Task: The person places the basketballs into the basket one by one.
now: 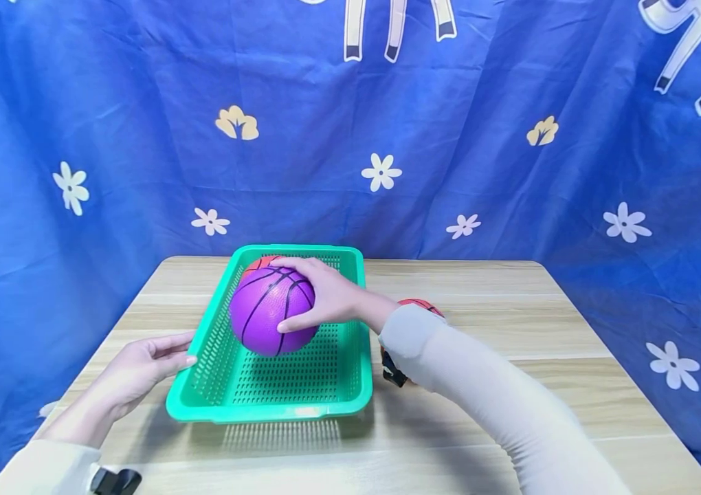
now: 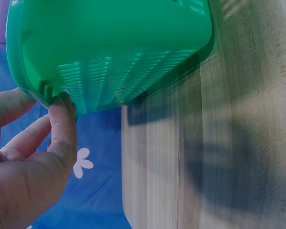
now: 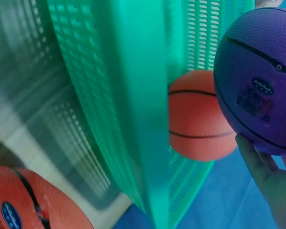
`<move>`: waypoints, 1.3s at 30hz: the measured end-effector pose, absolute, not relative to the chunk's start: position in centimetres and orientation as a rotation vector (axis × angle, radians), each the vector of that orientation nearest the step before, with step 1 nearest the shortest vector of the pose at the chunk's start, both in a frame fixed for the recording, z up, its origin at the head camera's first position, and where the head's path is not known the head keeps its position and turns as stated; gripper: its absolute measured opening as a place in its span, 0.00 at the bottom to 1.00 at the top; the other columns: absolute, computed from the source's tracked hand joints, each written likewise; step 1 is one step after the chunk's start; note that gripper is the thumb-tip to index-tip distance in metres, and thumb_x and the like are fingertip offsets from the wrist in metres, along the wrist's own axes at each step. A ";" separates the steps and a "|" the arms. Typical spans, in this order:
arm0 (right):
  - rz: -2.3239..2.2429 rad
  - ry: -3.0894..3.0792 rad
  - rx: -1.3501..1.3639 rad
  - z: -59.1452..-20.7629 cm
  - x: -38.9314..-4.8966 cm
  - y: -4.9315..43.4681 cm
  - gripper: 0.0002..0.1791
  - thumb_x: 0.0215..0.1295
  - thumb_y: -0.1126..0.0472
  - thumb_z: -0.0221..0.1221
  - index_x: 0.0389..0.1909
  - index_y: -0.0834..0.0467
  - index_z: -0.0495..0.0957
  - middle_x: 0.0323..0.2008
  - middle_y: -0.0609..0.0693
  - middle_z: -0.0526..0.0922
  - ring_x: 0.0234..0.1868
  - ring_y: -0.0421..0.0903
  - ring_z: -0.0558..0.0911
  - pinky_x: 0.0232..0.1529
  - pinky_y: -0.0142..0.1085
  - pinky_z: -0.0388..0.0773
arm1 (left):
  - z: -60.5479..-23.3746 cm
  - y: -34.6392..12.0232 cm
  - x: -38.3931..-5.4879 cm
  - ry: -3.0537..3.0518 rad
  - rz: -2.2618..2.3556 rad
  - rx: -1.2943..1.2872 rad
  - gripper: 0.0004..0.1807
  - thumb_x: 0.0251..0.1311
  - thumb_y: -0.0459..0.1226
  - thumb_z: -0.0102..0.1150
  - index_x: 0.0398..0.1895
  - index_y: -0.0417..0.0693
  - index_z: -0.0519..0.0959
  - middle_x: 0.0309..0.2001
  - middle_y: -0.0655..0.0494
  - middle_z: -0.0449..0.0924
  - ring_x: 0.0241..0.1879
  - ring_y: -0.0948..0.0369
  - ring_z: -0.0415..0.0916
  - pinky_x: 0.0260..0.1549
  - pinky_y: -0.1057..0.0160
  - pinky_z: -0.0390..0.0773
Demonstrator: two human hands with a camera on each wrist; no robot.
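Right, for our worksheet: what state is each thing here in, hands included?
Purple ball: held over the green basket
Green basket: upright, one ball inside
Orange ball in the basket: not held
Orange ball beside the basket: on the table, not held
Right hand: gripping the purple ball
Left hand: pinching the basket's rim
Blue curtain: hanging, creased

Booth-like spot: blue cloth (image 1: 301,124), table (image 1: 511,302)

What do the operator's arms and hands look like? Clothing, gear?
Left hand and right hand: ungloved. Left sleeve and right sleeve: plain white, long. Small black device at the left cuff; a black part shows beneath the right sleeve, mostly hidden. No cables visible.
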State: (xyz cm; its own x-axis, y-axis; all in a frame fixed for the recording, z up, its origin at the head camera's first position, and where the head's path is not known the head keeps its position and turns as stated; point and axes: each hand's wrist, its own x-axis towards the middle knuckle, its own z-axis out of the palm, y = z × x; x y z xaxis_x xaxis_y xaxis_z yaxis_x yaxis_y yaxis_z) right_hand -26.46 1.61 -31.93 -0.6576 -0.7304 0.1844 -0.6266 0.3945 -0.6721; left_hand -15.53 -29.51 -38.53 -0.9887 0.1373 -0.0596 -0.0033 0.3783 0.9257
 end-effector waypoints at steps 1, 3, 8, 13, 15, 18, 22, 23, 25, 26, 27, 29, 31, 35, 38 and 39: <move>-1.099 2.501 -1.221 -32.1 -26.4 1.4 0.50 0.43 0.42 0.73 0.69 0.36 0.59 0.57 0.47 0.65 0.55 0.44 0.67 0.40 0.32 0.79 | -38.5 -29.6 -15.6 2.502 1.680 0.124 0.34 0.65 0.37 0.58 0.65 0.22 0.58 0.61 0.27 0.64 0.44 0.75 0.74 0.44 0.73 0.76; -1.075 2.501 -1.215 -32.5 -26.2 1.0 0.51 0.42 0.41 0.73 0.69 0.36 0.58 0.57 0.47 0.65 0.55 0.44 0.67 0.40 0.32 0.79 | -38.5 -29.6 -15.7 2.500 1.683 0.127 0.34 0.65 0.37 0.58 0.65 0.22 0.58 0.61 0.27 0.64 0.44 0.75 0.73 0.44 0.73 0.76; -1.027 2.487 -1.189 -33.4 -25.8 -0.1 0.52 0.42 0.40 0.73 0.70 0.36 0.57 0.60 0.48 0.63 0.56 0.46 0.67 0.40 0.32 0.78 | -38.6 -29.8 -16.0 2.500 1.684 0.136 0.33 0.64 0.36 0.58 0.65 0.22 0.59 0.60 0.27 0.65 0.44 0.75 0.74 0.44 0.73 0.76; -0.976 2.473 -1.169 -34.1 -25.4 -1.0 0.52 0.41 0.38 0.73 0.69 0.34 0.56 0.62 0.48 0.61 0.56 0.46 0.68 0.41 0.32 0.78 | -38.6 -30.0 -16.3 2.492 1.686 0.139 0.33 0.65 0.36 0.58 0.64 0.22 0.59 0.60 0.27 0.66 0.44 0.74 0.74 0.44 0.73 0.76; -0.944 2.481 -1.174 -34.4 -25.4 -1.3 0.52 0.41 0.38 0.72 0.69 0.34 0.56 0.63 0.48 0.60 0.57 0.46 0.68 0.41 0.32 0.78 | -38.6 -30.0 -16.4 2.488 1.681 0.139 0.33 0.65 0.35 0.57 0.64 0.21 0.59 0.60 0.27 0.66 0.44 0.74 0.74 0.44 0.73 0.76; -0.910 2.479 -1.168 -34.6 -25.2 -1.6 0.53 0.41 0.37 0.72 0.70 0.34 0.55 0.62 0.48 0.60 0.56 0.46 0.69 0.42 0.32 0.78 | -38.5 -30.1 -16.6 2.488 1.673 0.139 0.33 0.65 0.35 0.57 0.64 0.21 0.59 0.60 0.27 0.66 0.44 0.74 0.74 0.44 0.73 0.76; -0.879 2.487 -1.163 -35.2 -25.1 -1.8 0.52 0.42 0.36 0.71 0.69 0.33 0.55 0.61 0.47 0.61 0.55 0.45 0.69 0.42 0.32 0.78 | -38.4 -30.4 -16.9 2.502 1.665 0.134 0.33 0.64 0.36 0.58 0.64 0.21 0.59 0.60 0.27 0.66 0.44 0.76 0.73 0.44 0.73 0.76; -0.875 2.487 -1.159 -35.4 -25.1 -1.9 0.52 0.42 0.35 0.71 0.69 0.32 0.55 0.61 0.47 0.61 0.55 0.45 0.69 0.42 0.32 0.78 | -38.5 -30.5 -17.0 2.505 1.664 0.134 0.33 0.64 0.36 0.58 0.64 0.22 0.59 0.60 0.27 0.66 0.44 0.76 0.73 0.44 0.73 0.76; -0.872 2.487 -1.150 -35.8 -25.1 -1.9 0.52 0.42 0.35 0.71 0.69 0.31 0.55 0.61 0.46 0.62 0.55 0.45 0.69 0.42 0.32 0.78 | -38.4 -30.5 -17.0 2.509 1.662 0.140 0.33 0.64 0.36 0.58 0.64 0.21 0.59 0.60 0.27 0.65 0.44 0.76 0.73 0.44 0.74 0.76; -0.876 2.482 -1.146 -36.0 -25.0 -2.0 0.52 0.42 0.35 0.71 0.69 0.31 0.55 0.61 0.46 0.62 0.55 0.45 0.69 0.42 0.32 0.78 | -38.5 -30.5 -17.0 2.507 1.663 0.142 0.33 0.64 0.36 0.59 0.64 0.21 0.59 0.60 0.27 0.65 0.44 0.76 0.73 0.43 0.73 0.76; -0.878 2.478 -1.142 -36.3 -24.9 -2.0 0.52 0.42 0.35 0.71 0.69 0.31 0.55 0.61 0.46 0.62 0.55 0.45 0.69 0.42 0.32 0.77 | -38.5 -30.5 -17.0 2.505 1.667 0.134 0.33 0.64 0.36 0.59 0.64 0.22 0.59 0.60 0.27 0.65 0.44 0.76 0.73 0.44 0.73 0.76; -0.877 2.470 -1.138 -36.7 -24.8 -2.1 0.52 0.41 0.35 0.71 0.69 0.30 0.55 0.61 0.46 0.61 0.55 0.44 0.69 0.42 0.32 0.77 | -38.4 -30.5 -17.0 2.501 1.669 0.137 0.33 0.64 0.36 0.58 0.64 0.21 0.59 0.60 0.27 0.65 0.44 0.75 0.73 0.43 0.73 0.76; -0.877 2.461 -1.140 -37.0 -24.7 -2.2 0.52 0.42 0.36 0.71 0.69 0.30 0.55 0.61 0.46 0.61 0.55 0.44 0.69 0.42 0.31 0.77 | -38.4 -30.4 -16.9 2.496 1.672 0.124 0.33 0.64 0.36 0.58 0.64 0.22 0.59 0.60 0.28 0.66 0.44 0.75 0.73 0.43 0.73 0.76; -0.862 2.454 -1.153 -37.3 -24.5 -2.5 0.52 0.41 0.35 0.71 0.68 0.28 0.55 0.61 0.45 0.61 0.56 0.44 0.68 0.42 0.30 0.77 | -38.5 -30.4 -16.9 2.497 1.674 0.125 0.33 0.65 0.36 0.58 0.64 0.21 0.59 0.60 0.28 0.66 0.44 0.75 0.73 0.43 0.73 0.76; -0.861 2.459 -1.154 -37.4 -24.4 -2.6 0.52 0.40 0.35 0.72 0.68 0.28 0.56 0.61 0.45 0.61 0.57 0.44 0.68 0.42 0.30 0.77 | -38.5 -30.4 -17.0 2.496 1.683 0.124 0.32 0.65 0.35 0.57 0.64 0.21 0.59 0.59 0.28 0.67 0.44 0.75 0.74 0.43 0.73 0.76; -0.860 2.460 -1.154 -37.4 -24.4 -2.7 0.52 0.40 0.35 0.72 0.68 0.28 0.56 0.61 0.45 0.61 0.57 0.44 0.68 0.42 0.30 0.77 | -38.6 -30.4 -17.0 2.496 1.685 0.128 0.32 0.65 0.34 0.57 0.64 0.20 0.59 0.59 0.28 0.67 0.44 0.75 0.74 0.43 0.73 0.76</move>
State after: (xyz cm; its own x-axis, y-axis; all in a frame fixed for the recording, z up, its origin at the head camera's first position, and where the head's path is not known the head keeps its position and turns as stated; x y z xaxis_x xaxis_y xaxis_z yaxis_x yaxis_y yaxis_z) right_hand -24.40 -2.67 -37.40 -0.6366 -0.7711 -0.0087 -0.5977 0.5005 -0.6263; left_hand -16.95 -30.44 -38.56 -0.9882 0.1415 -0.0580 -0.0009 0.3740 0.9274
